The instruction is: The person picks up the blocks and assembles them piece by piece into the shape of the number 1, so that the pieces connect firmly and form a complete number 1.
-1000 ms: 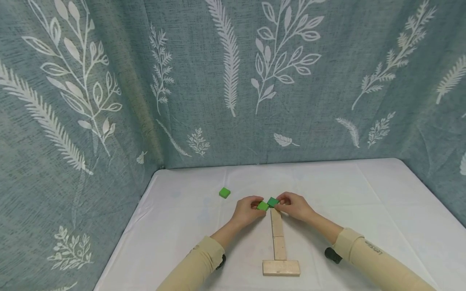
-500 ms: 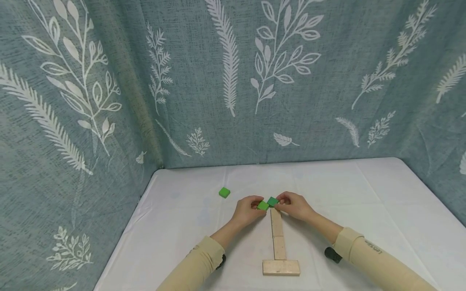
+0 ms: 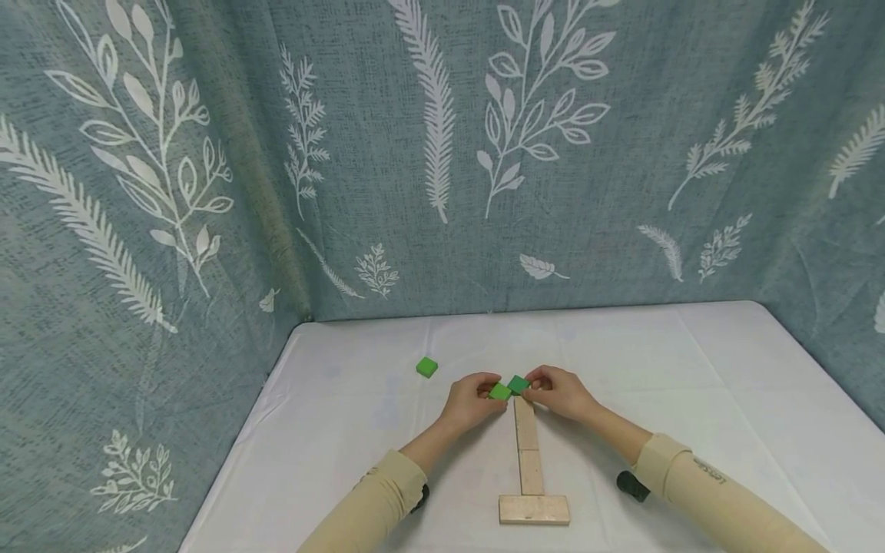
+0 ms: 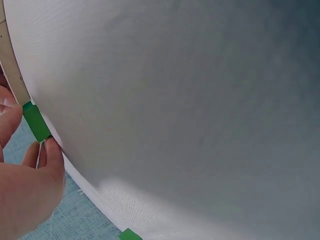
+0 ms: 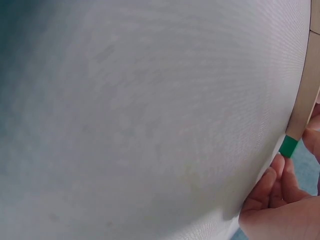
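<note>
My left hand (image 3: 473, 401) pinches a light green square block (image 3: 500, 392) between thumb and fingers. Just right of it, a darker green block (image 3: 518, 385) is pinched by my right hand (image 3: 561, 392). The two green blocks sit corner to corner at the far end of a column of two wooden planks (image 3: 527, 445). Across the column's near end lies another wooden plank (image 3: 534, 509), forming an upside-down T. In the left wrist view, the left fingers hold the light green block (image 4: 37, 122) by its ends. The right wrist view shows the darker block (image 5: 288, 146) against the plank's end.
Another light green block (image 3: 426, 367) lies on the white tabletop (image 3: 359, 399), farther back and to the left. Black wrist devices (image 3: 632, 485) show under both sleeves. A blue-green curtain (image 3: 456, 153) with white leaf patterns stands behind the table and at its sides.
</note>
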`<state>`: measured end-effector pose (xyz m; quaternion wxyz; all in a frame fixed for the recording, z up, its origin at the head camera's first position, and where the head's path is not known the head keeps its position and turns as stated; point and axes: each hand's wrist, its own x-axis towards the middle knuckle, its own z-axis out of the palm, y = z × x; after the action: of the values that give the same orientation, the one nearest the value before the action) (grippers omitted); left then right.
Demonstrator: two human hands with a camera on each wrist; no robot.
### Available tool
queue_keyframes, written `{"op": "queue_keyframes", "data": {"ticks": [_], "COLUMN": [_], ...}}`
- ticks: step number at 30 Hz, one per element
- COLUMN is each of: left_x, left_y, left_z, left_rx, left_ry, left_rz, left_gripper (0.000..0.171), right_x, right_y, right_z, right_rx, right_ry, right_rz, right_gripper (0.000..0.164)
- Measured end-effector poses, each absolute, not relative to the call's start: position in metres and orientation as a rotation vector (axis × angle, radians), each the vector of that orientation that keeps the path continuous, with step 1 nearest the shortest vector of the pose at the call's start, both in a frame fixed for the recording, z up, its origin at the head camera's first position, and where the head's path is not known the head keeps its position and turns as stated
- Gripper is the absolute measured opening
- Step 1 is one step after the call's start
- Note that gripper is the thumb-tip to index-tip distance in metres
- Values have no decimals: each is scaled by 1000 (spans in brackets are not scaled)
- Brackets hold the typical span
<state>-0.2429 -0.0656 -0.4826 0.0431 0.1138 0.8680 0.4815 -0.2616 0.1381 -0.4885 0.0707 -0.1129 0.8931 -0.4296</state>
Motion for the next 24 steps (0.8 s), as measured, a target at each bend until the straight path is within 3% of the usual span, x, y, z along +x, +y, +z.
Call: {"op": "queue_keyframes", "data": {"ticks": [24], "left_x": [-245], "left_y": [-72], "left_z": [-480], "left_rx": [-5], "left_ry": [2449], "left_rz": [1870], "left_gripper": [29], "right_x": [-260], "right_y": [138], "right_z": [-487], "right_rx": [-344], "right_ry": [2678], "right_rz": [-1304], "right_gripper": [27]}}
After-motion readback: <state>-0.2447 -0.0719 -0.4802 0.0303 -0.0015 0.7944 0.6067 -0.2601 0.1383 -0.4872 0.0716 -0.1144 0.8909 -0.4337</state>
